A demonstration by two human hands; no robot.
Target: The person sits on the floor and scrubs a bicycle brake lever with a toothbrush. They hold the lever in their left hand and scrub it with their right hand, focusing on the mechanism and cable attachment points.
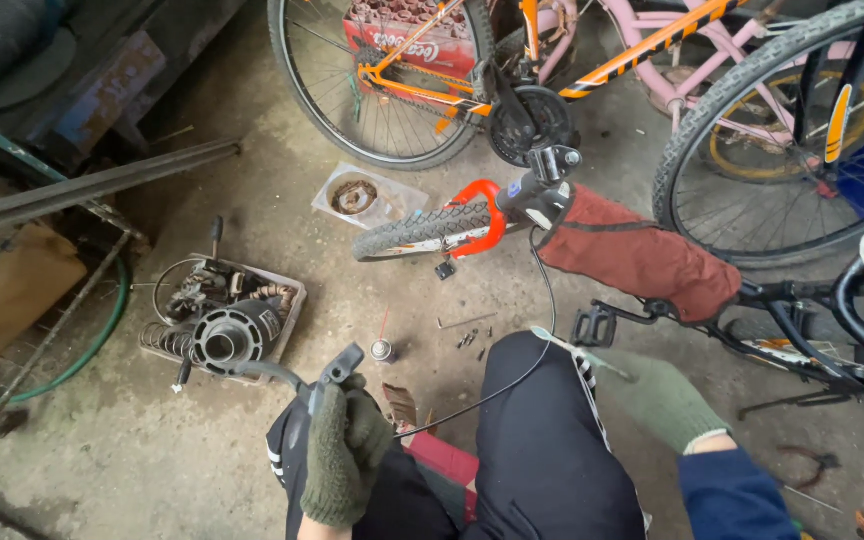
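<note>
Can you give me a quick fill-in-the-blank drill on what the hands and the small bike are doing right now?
1. Both hands wear knitted ____ gloves.
2. The left hand grips a black brake lever joined to a thin black ____ running toward the small bike.
3. The right hand rests beside the bike's black ____.
4. The small front tyre sits under an ____ mudguard.

Missing words: green; cable; pedal; orange

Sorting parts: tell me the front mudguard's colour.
The front mudguard is bright orange-red, seen in the head view.
</note>
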